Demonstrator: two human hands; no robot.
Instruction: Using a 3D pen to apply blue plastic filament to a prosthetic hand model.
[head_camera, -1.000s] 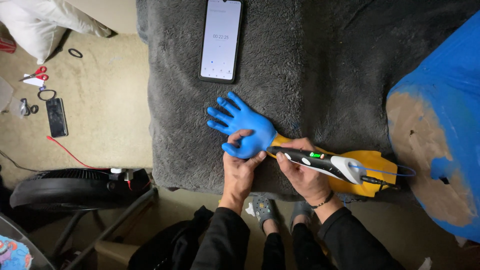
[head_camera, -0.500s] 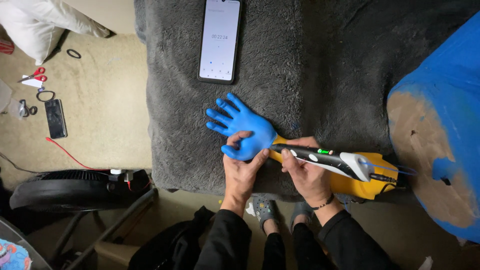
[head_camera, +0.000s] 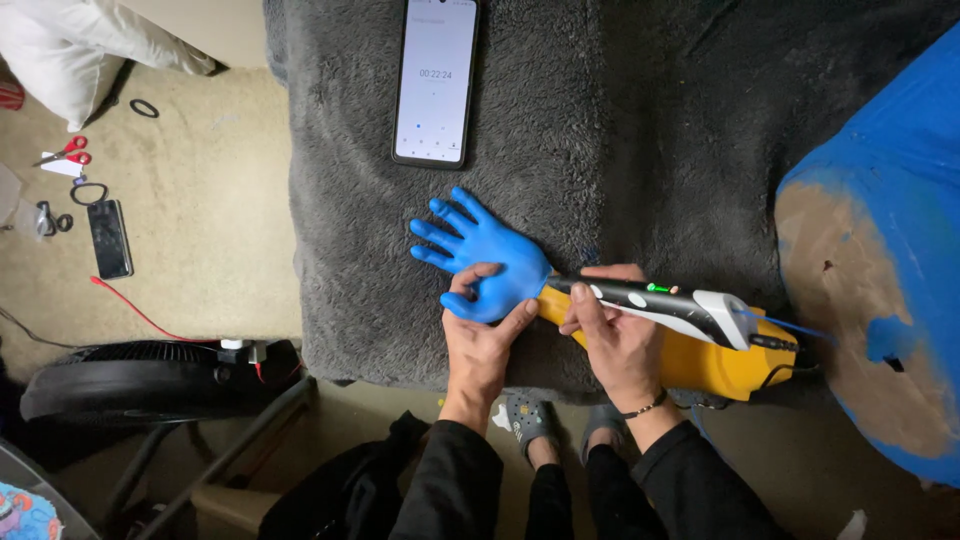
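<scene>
Gripped like a pencil, the 3D pen (head_camera: 665, 305) sits in the right hand (head_camera: 620, 345); the left hand (head_camera: 480, 340) pinches the blue model hand (head_camera: 485, 255) steady.

Location: a room in a home, used as an improvised craft area. Indicators: beige carpet floor (head_camera: 200, 230); grey plush blanket (head_camera: 620, 150) as work surface; white pillow (head_camera: 70, 50); floor fan (head_camera: 150, 375); scissors (head_camera: 62, 152) and a spare phone (head_camera: 108, 238) lying loose on the carpet.
</scene>
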